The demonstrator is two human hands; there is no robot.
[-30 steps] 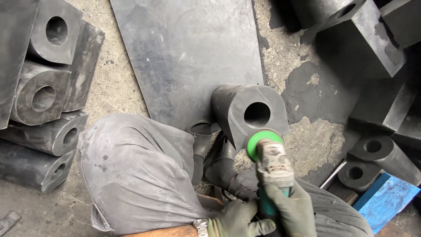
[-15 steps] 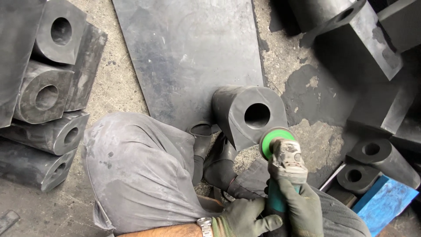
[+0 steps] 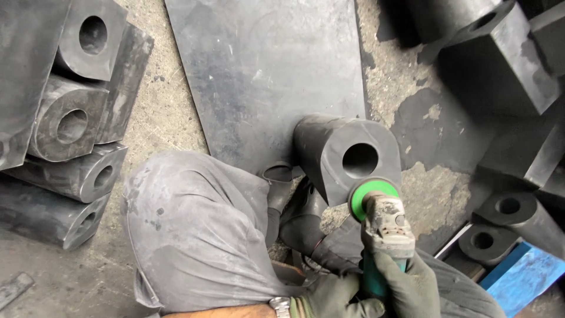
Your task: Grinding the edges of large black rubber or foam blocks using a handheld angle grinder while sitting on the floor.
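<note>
both gloved hands, left & right, clamp the grinder, its green disc prob touching the block just ahead, for steadiness.

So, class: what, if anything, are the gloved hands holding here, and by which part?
Both gloved hands hold an angle grinder: the right hand wraps its body behind the head, and the left hand grips lower on the teal body.
</note>
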